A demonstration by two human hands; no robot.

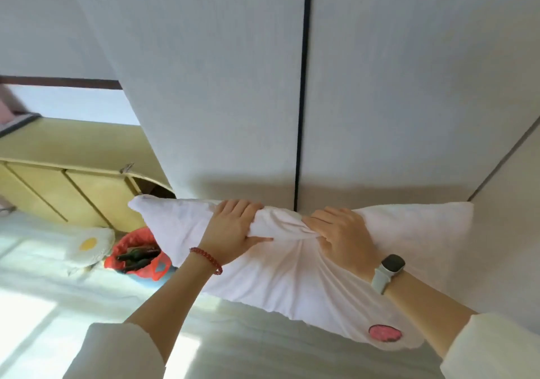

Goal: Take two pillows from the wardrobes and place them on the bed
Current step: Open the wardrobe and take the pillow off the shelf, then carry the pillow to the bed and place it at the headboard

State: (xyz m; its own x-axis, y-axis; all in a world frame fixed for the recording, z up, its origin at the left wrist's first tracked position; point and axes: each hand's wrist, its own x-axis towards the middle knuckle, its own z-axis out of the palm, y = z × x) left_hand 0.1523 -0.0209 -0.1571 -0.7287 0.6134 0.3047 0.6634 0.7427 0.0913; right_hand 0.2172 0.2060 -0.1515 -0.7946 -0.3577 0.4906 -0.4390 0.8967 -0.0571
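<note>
A white pillow with a pink round patch near its lower right corner hangs in the air in front of the closed white wardrobe doors. My left hand and my right hand both clutch its bunched top edge, close together at the middle. Below and to the left lies the bed with white bedding. A second white pillow with a yellow patch rests on the bed at the left.
A red plastic bag holding dark bottles sits beside the bed, left of the held pillow. A pale yellow cabinet with drawers stands behind it. Another wardrobe panel angles in at the right.
</note>
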